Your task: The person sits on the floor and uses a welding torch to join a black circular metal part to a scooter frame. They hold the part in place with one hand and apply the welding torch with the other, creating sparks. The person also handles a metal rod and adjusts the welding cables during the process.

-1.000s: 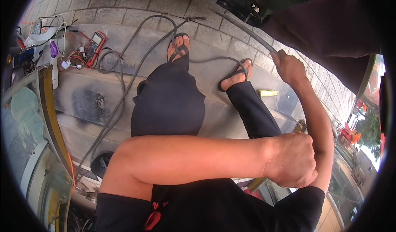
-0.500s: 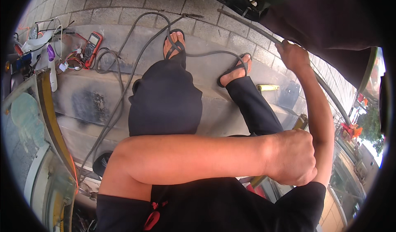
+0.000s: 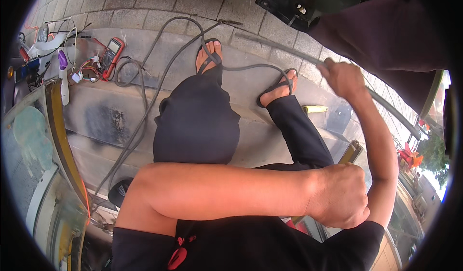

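- Head view: the right hand (image 3: 343, 78) is raised near the upper right, fingers closed around a long grey cable (image 3: 386, 108). The hand is somewhat blurred.
- The cable's long axis runs diagonally: from the upper middle, through the fist, and down toward the right rim of the picture, along the edge of the paved floor (image 3: 144, 6).
- The left hand (image 3: 340, 196) lies across the body at lower right, balled into a tight fist on a yellowish wooden handle (image 3: 351, 153). The handle sticks up and to the right out of the fist, and shows again below it; its ends are hidden, so what tool it belongs to I cannot tell.
- A second, darker hose (image 3: 144, 109) loops over the concrete step (image 3: 96, 121), passing beside the left sandalled foot (image 3: 208, 55) and curving over toward the right foot (image 3: 279, 88).
- At the step's upper left corner lies a red multimeter (image 3: 112, 54) among loose coloured wires (image 3: 84, 68), with a purple-tipped white tool (image 3: 63, 73) just beside them.
- A small yellow object (image 3: 316, 109) lies on the floor near the right foot.
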Demonstrator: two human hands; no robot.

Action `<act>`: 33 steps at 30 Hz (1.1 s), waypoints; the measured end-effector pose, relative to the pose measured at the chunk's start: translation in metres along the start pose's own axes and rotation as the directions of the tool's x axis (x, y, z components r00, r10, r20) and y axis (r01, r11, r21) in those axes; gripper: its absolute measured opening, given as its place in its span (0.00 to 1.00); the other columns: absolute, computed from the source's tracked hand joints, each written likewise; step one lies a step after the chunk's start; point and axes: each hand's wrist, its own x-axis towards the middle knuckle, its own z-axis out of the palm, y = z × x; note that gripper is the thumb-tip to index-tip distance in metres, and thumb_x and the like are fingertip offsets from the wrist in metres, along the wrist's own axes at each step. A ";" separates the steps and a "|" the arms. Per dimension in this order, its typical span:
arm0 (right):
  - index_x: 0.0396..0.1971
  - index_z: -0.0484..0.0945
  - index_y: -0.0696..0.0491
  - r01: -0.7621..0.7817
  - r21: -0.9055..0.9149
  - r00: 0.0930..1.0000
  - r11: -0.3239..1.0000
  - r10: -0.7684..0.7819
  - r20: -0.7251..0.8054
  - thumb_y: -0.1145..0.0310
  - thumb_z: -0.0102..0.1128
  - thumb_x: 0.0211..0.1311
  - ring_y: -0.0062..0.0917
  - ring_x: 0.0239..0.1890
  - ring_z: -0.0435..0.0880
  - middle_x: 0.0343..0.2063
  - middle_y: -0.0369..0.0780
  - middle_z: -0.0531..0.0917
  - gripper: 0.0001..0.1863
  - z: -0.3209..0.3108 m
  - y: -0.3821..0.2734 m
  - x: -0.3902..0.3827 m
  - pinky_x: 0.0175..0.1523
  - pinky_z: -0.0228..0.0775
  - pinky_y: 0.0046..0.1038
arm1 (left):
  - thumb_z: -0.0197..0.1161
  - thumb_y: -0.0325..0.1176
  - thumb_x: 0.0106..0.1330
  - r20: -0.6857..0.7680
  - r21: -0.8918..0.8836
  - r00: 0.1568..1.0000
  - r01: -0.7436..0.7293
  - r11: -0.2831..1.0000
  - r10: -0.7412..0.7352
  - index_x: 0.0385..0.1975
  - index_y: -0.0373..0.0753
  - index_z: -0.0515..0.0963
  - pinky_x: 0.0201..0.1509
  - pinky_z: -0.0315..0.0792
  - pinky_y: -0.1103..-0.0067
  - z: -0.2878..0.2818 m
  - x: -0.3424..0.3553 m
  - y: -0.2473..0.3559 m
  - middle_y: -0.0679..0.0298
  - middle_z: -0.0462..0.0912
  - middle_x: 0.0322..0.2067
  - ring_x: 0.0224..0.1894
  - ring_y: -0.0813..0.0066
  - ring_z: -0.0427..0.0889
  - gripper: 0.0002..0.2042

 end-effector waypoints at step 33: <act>0.46 0.84 0.55 -0.101 0.041 0.995 0.994 0.101 0.010 0.43 0.47 0.79 0.50 0.41 0.89 0.33 0.53 0.89 0.29 -0.009 0.014 -0.010 0.50 0.79 0.50 | 0.66 0.31 0.54 -0.032 -0.002 0.999 -0.003 1.000 0.003 0.18 0.37 0.76 0.19 0.74 0.71 0.006 0.004 0.003 0.63 0.79 0.14 0.18 0.65 0.83 0.08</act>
